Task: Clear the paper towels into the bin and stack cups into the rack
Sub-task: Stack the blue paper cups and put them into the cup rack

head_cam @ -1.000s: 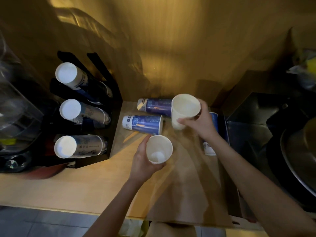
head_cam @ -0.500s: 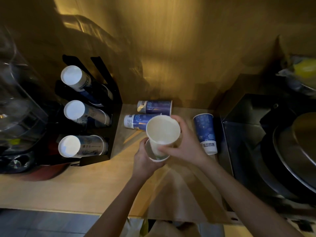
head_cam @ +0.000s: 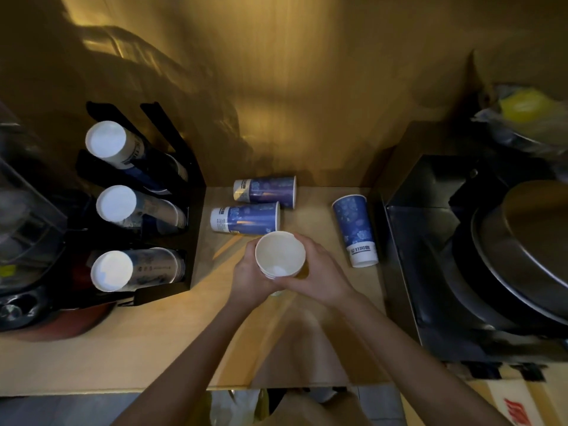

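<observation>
Two paper cups are nested into one stack point(head_cam: 280, 255), open mouth facing up at me. My left hand point(head_cam: 250, 276) wraps the stack from the left and my right hand point(head_cam: 319, 276) clasps it from the right, above the wooden counter point(head_cam: 153, 339). Two blue cups lie on their sides just behind: one point(head_cam: 246, 222) close to my hands, another point(head_cam: 266, 192) by the wall. A third blue cup point(head_cam: 356, 230) lies at the right. The black rack point(head_cam: 184, 192) at the left holds three horizontal rows of cups, white bottoms toward me. No paper towels show.
A dark metal box point(head_cam: 430, 241) with a round steel lid point(head_cam: 522, 256) stands at the right. Dark appliances point(head_cam: 24, 241) crowd the far left. A wooden wall rises behind the counter. The counter's front edge runs below my forearms.
My right hand brought its cup from the back over to the cup in my left hand and pushed it down inside. Both hands now hold the nested pair.
</observation>
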Motion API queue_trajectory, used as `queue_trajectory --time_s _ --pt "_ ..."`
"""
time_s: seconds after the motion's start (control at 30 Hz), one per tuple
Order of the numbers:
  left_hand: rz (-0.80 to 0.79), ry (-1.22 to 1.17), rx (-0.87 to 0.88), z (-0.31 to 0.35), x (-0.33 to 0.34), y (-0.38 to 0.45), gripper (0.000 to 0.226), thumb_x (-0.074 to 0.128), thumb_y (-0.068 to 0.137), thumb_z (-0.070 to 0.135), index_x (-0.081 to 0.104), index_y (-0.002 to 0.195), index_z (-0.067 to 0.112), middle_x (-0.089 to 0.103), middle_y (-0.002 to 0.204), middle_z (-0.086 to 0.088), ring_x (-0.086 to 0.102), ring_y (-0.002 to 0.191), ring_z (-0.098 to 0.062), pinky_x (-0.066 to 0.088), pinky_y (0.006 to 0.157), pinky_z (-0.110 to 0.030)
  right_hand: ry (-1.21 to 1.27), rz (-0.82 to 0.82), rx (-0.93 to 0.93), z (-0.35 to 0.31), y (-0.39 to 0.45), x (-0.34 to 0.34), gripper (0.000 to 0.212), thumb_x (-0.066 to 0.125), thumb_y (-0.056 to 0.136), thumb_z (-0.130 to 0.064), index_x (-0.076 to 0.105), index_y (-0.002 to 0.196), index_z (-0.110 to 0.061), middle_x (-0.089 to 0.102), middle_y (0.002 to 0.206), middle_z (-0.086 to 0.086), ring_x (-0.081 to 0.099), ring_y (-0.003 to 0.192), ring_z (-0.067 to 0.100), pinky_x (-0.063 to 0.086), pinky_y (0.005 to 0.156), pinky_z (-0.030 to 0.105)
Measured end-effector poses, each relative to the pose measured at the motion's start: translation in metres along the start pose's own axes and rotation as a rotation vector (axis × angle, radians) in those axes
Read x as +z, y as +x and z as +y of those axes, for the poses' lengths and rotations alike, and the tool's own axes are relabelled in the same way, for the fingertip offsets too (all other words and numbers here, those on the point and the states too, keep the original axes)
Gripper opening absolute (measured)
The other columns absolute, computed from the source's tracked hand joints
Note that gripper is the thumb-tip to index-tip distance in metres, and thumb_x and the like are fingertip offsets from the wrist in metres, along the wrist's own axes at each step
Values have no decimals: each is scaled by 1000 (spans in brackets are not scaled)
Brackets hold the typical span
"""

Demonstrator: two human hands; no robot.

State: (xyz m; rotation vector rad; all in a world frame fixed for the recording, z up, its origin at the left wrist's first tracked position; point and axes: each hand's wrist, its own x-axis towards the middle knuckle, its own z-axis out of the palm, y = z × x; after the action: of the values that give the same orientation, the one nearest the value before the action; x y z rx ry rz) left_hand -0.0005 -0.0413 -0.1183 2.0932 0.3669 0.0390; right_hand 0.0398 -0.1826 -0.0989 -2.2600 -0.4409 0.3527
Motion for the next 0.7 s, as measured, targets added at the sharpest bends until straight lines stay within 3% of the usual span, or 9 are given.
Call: queue_trajectory --time_s 0.17,0.33,0.57,0.7 --pt "-163 14 86 27 22 14 93 89 51 29 39 128 19 56 127 -1 54 116 -17 39 85 -23 176 114 131 17 -11 -30 84 86 57 -30 42 129 -24 53 118 -10 51 111 11 44 91 27" --pt "-312 52 269 59 56 20 91 89 49 33 44 128 20 54 128 0 48 115 -12 36 86 -17 238 258 254 41 -43 -65 86 86 59 -23 41 132 -23 52 123 -6 50 112 11 44 94 28" --pt "-433 85 333 73 94 11 90 88 51 32 44 128 17 51 125 -5 50 113 -18 36 87 -20 152 350 317 61 -77 -85 89 88 53 -30 42 129 -26 55 130 -2 52 116 14 47 100 40" --pt "-453 106 350 74 103 10 90 87 51 27 42 129 17 51 127 -7 49 114 -20 37 87 -23 123 348 332 68 -82 -86 88 87 53 -29 41 129 -27 55 127 -4 52 115 14 47 97 35"
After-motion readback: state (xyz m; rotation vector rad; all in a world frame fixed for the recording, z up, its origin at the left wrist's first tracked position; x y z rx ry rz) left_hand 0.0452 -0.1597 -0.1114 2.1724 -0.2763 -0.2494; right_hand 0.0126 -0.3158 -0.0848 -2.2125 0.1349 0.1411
